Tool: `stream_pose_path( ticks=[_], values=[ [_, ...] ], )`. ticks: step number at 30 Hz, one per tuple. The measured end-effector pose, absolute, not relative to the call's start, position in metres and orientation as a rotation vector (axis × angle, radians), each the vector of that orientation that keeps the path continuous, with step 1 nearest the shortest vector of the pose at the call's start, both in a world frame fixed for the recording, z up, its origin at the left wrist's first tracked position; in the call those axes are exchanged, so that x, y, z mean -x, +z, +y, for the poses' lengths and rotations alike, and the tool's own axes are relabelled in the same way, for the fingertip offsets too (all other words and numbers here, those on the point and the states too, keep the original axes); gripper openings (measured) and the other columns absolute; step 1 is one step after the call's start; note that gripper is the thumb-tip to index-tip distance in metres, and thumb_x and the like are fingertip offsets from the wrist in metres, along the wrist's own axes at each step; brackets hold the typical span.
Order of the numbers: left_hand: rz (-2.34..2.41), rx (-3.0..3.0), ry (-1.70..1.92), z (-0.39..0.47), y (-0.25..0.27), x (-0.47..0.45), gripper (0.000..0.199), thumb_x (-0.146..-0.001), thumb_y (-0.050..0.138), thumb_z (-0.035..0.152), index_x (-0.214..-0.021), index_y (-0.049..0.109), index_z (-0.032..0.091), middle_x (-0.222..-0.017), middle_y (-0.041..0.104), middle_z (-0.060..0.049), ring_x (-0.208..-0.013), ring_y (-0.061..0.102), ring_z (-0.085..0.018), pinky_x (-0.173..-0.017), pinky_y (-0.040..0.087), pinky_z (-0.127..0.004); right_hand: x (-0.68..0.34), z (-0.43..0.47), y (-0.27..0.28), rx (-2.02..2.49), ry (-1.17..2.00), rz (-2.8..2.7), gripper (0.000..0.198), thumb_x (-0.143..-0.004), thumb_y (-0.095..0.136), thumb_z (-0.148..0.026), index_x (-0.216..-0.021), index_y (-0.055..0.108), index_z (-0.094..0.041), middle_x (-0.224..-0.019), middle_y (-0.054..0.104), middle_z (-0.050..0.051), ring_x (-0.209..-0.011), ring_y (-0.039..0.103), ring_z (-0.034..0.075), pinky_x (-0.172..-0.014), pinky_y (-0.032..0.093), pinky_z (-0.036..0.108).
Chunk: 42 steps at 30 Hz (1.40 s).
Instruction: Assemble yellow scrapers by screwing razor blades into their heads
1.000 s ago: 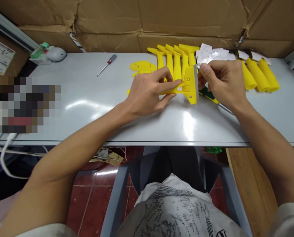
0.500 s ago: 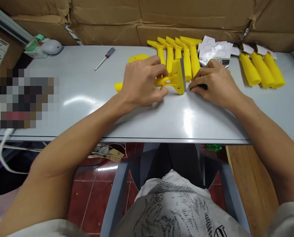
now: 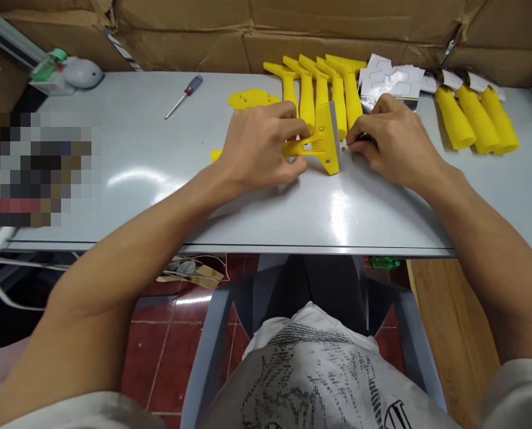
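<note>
My left hand [image 3: 261, 146] grips a yellow scraper [image 3: 324, 140] by its handle, holding it low over the white table. The scraper's wide head points right, with a grey metal blade along its edge and two small screws on its face. Much of the handle lies hidden under my fingers. Just right of the blade, my right hand [image 3: 393, 134] has its thumb and fingertips pinched together near the table. A dark thing shows between them, too covered to name. Beside the fingertips lies a tiny dark piece [image 3: 343, 149], perhaps a screw.
Several yellow scraper handles [image 3: 305, 98] lie in a row behind my hands, near a flat yellow plate [image 3: 252, 98]. White printed cards [image 3: 391, 80] and several scrapers with covered blades [image 3: 475, 119] are at right. A screwdriver [image 3: 184, 96] and a white mouse [image 3: 83, 72] lie left.
The camera view has shifted slightly. My left hand keeps hold of the scraper, whose head has turned a little. My right fingertips have drawn back slightly from the blade, and a tiny piece now shows there.
</note>
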<state>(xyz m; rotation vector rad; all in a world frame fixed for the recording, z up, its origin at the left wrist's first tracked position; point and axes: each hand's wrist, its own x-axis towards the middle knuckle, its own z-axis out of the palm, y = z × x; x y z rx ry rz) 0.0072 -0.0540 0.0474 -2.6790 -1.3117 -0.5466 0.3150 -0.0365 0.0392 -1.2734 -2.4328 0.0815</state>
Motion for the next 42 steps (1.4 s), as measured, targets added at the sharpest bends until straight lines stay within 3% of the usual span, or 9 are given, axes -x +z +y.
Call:
stream_pose_path(
  ticks=[10, 18, 22, 27, 30, 33, 35, 38, 42],
  values=[
    [-1.264, 2.722, -0.586, -0.06, 0.046, -0.01, 0.043, -0.104, 0.073, 0.035, -0.143, 0.092, 0.039, -0.123, 0.086, -0.01, -0.111, 0.08, -0.037, -0.084, 0.06, -0.053, -0.303, -0.067, 0.064, 1.041, 0.301, -2.055, 0.012, -0.107, 0.092, -0.043, -0.095, 0.092, -0.04, -0.111, 0.093, 0.001, -0.095, 0.073, 0.034, -0.116, 0.058, 0.064],
    [-1.275, 2.66, -0.4, -0.073, 0.049, -0.024, 0.038, -0.107, 0.069, 0.036, -0.138, 0.092, 0.032, -0.133, 0.085, -0.012, -0.106, 0.081, -0.035, -0.077, 0.05, -0.048, -0.29, -0.069, 0.051, 1.094, 0.196, -2.018, 0.018, -0.111, 0.087, -0.049, -0.098, 0.089, -0.037, -0.104, 0.088, 0.007, -0.11, 0.073, 0.037, -0.116, 0.064, 0.065],
    [-1.196, 2.625, -0.537, -0.069, 0.036, -0.022, 0.039, -0.105, 0.072, 0.035, -0.14, 0.088, 0.032, -0.132, 0.085, -0.009, -0.099, 0.079, -0.031, -0.077, 0.047, -0.044, -0.29, -0.061, 0.041, 0.956, 0.034, -1.991, 0.033, -0.115, 0.077, -0.062, -0.099, 0.089, -0.036, -0.114, 0.082, 0.012, -0.113, 0.073, 0.037, -0.105, 0.068, 0.066],
    [-1.162, 2.612, -0.546, -0.064, 0.031, -0.02, 0.035, -0.11, 0.071, 0.035, -0.141, 0.087, 0.033, -0.128, 0.083, -0.011, -0.102, 0.078, -0.033, -0.077, 0.046, -0.046, -0.289, -0.067, 0.043, 1.042, 0.045, -2.012, 0.021, -0.116, 0.078, -0.056, -0.105, 0.089, -0.042, -0.134, 0.08, 0.012, -0.125, 0.075, 0.038, -0.087, 0.073, 0.058],
    [-1.132, 2.586, -0.513, -0.064, 0.032, -0.022, 0.037, -0.11, 0.065, 0.031, -0.141, 0.085, 0.031, -0.129, 0.083, -0.012, -0.1, 0.078, -0.033, -0.076, 0.045, -0.046, -0.285, -0.074, 0.045, 1.048, 0.055, -2.003, 0.016, -0.116, 0.077, -0.051, -0.106, 0.086, -0.042, -0.13, 0.082, 0.01, -0.124, 0.077, 0.038, -0.089, 0.075, 0.058],
    [-1.094, 2.635, -0.562, -0.062, 0.029, -0.023, 0.041, -0.111, 0.062, 0.028, -0.146, 0.083, 0.031, -0.135, 0.083, -0.012, -0.102, 0.079, -0.033, -0.08, 0.048, -0.045, -0.281, -0.073, 0.04, 0.964, 0.197, -1.947, 0.014, -0.116, 0.077, -0.054, -0.123, 0.079, -0.042, -0.133, 0.083, 0.006, -0.117, 0.081, 0.033, -0.09, 0.075, 0.054],
    [-1.064, 2.664, -0.603, -0.062, 0.026, -0.023, 0.041, -0.111, 0.063, 0.028, -0.148, 0.082, 0.031, -0.137, 0.083, -0.012, -0.105, 0.08, -0.033, -0.084, 0.052, -0.045, -0.283, -0.066, 0.033, 0.919, 0.331, -1.892, 0.034, -0.113, 0.079, -0.063, -0.14, 0.071, -0.043, -0.144, 0.081, 0.005, -0.11, 0.082, 0.03, -0.085, 0.074, 0.05],
    [-1.047, 2.671, -0.652, -0.063, 0.022, -0.024, 0.045, -0.112, 0.06, 0.026, -0.153, 0.08, 0.029, -0.138, 0.082, -0.014, -0.111, 0.08, -0.035, -0.091, 0.058, -0.047, -0.293, -0.047, 0.021, 0.939, 0.495, -1.872, 0.058, -0.103, 0.089, -0.08, -0.141, 0.071, -0.041, -0.12, 0.084, 0.005, -0.085, 0.073, 0.025, -0.072, 0.068, 0.047],
    [-1.059, 2.745, -0.795, -0.067, 0.025, -0.025, 0.058, -0.113, 0.056, 0.021, -0.166, 0.074, 0.034, -0.142, 0.078, -0.013, -0.13, 0.079, -0.04, -0.107, 0.062, -0.053, -0.306, -0.024, 0.012, 0.924, 0.655, -1.822, 0.079, -0.081, 0.1, -0.098, -0.123, 0.08, -0.034, -0.082, 0.07, 0.002, -0.069, 0.059, 0.019, -0.062, 0.059, 0.042]
  ],
)
